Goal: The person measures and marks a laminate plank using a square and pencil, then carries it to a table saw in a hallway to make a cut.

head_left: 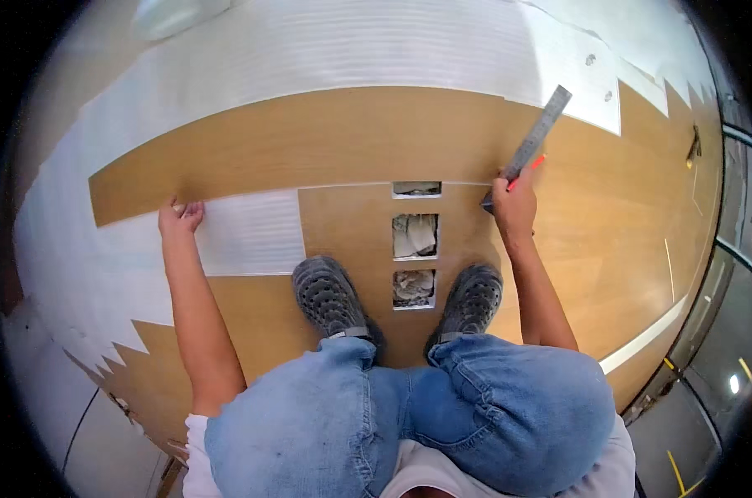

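Note:
A long wood-look floor plank (309,133) lies across the floor in front of me. My left hand (181,216) has its fingers curled at the near edge of the plank, close to its left end. My right hand (515,203) is closed around a metal try square (542,129) and a red pencil (527,173), over the right part of the plank. The square's steel blade points away to the upper right, and its dark stock shows beside my fingers. Where the pencil's tip sits is hidden.
Between my grey clogs (330,299) are square cutouts (415,236) in the laid flooring, with rubble inside. White foam underlay (251,236) shows left of them and beyond the plank. Laid planks (616,207) extend right, with a small dark tool (693,149) on them.

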{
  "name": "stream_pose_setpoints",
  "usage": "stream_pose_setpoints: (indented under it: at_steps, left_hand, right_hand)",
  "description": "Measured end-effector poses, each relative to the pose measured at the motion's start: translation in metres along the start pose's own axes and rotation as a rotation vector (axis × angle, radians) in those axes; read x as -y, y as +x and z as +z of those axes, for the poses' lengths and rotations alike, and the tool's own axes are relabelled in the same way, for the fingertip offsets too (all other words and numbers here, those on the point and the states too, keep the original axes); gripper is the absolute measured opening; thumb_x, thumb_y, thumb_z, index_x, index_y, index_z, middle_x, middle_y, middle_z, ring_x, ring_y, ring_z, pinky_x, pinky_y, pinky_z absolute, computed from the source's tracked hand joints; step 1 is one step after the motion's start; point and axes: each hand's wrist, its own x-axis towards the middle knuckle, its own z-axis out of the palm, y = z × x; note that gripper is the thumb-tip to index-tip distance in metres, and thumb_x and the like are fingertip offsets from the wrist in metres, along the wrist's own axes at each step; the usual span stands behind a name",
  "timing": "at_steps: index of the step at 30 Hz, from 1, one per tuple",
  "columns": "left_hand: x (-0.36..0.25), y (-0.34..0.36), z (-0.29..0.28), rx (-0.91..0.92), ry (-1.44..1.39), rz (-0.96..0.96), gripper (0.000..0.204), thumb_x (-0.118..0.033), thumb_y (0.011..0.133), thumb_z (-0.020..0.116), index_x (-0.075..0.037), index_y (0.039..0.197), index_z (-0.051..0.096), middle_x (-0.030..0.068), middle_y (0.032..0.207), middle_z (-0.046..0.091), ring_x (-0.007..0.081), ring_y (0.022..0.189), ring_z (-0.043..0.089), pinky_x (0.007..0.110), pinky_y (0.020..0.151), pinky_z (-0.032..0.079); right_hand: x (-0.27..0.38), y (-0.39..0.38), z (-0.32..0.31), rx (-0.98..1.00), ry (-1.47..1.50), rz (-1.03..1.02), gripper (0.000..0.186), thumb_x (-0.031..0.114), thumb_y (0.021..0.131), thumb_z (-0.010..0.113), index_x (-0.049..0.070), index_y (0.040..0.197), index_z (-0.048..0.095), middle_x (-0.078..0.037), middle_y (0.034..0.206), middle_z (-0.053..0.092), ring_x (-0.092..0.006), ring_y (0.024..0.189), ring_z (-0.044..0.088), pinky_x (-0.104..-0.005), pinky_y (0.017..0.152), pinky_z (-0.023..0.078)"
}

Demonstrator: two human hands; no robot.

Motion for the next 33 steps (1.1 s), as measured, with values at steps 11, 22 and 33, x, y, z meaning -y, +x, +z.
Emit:
stream_pose_setpoints:
  at_steps: [11,22,33]
  left_hand:
    - [-0.009,-0.028,0.021,-0.212,0.216,0.021,0.023,-0.035,0.087,0.06,-0.012,0.086,0.06,0.0007,0.069,0.051,0.0148,0.062,0.046,0.03,0.059,0.043]
    - [-0.01,-0.03,0.003,-0.054,-0.272,0.039,0.036,-0.019,0.093,0.057,-0.002,0.125,0.054,0.0163,0.134,0.054,0.0341,0.123,0.053,0.054,0.097,0.049]
    - [-0.035,-0.073,-0.033,0.704,-0.319,0.436,0.037,-0.023,0.104,0.05,0.0,0.133,0.055,0.0127,0.14,0.055,0.0306,0.129,0.051,0.051,0.112,0.04]
  right_hand:
    - [0.009,-0.025,0.007,0.037,-0.18,-0.211,0.029,0.018,0.08,0.062,0.001,0.102,0.053,-0.021,0.087,0.061,-0.0409,0.08,0.061,-0.0513,0.07,0.05]
    - [0.009,-0.025,0.003,-0.001,-0.147,-0.247,0.028,0.016,0.08,0.062,0.003,0.103,0.053,-0.021,0.092,0.059,-0.0413,0.085,0.061,-0.0526,0.071,0.051]
    - [0.006,-0.028,0.009,-0.011,0.012,-0.152,0.027,0.018,0.081,0.061,0.005,0.105,0.054,-0.018,0.093,0.06,-0.0384,0.085,0.061,-0.0489,0.074,0.049]
